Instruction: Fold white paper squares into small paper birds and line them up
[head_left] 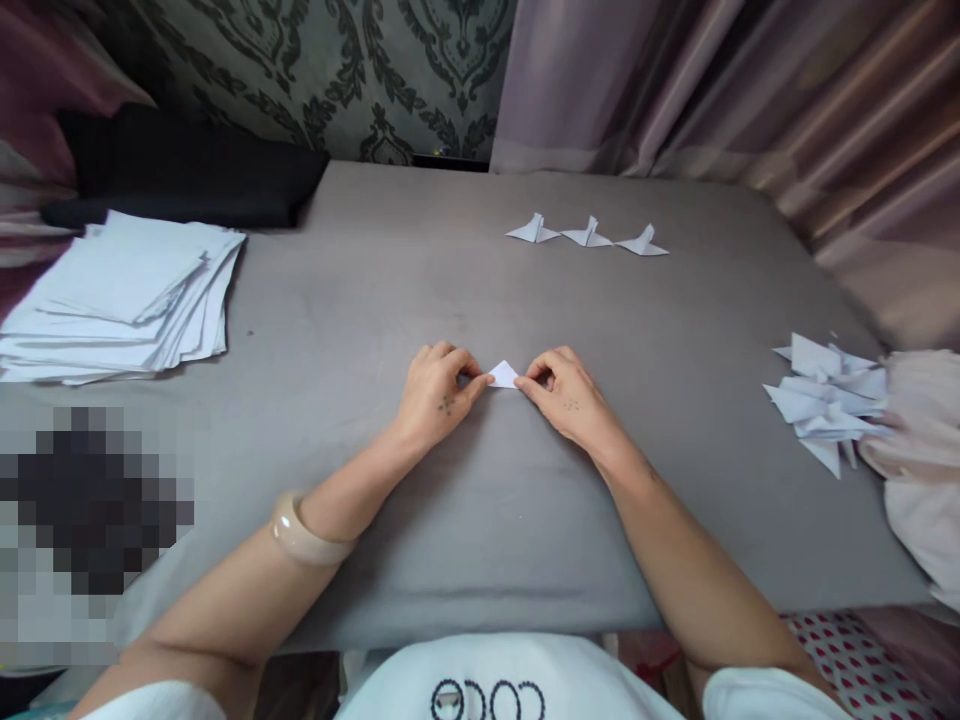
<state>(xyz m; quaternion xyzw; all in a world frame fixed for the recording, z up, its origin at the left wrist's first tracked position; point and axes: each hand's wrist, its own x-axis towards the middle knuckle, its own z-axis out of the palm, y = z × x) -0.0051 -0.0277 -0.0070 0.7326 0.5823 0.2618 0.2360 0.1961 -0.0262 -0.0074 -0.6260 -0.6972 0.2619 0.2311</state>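
A small white folded paper triangle (504, 375) is held low over the grey tabletop, its point facing away from me. My left hand (444, 392) pinches its left corner between thumb and forefinger. At the opposite corner, my right hand (564, 392) grips the paper in the same way, with the other fingers curled in. Whether the paper touches the cloth, I cannot tell. A pale bangle (307, 535) circles my left forearm.
Three folded paper birds (589, 233) stand in a row at the back. Several more folded paper pieces (829, 400) are heaped at the right, beside light cloth (922, 450). A stack of white paper sheets (112, 290) and a black cloth (187, 165) lie on the left.
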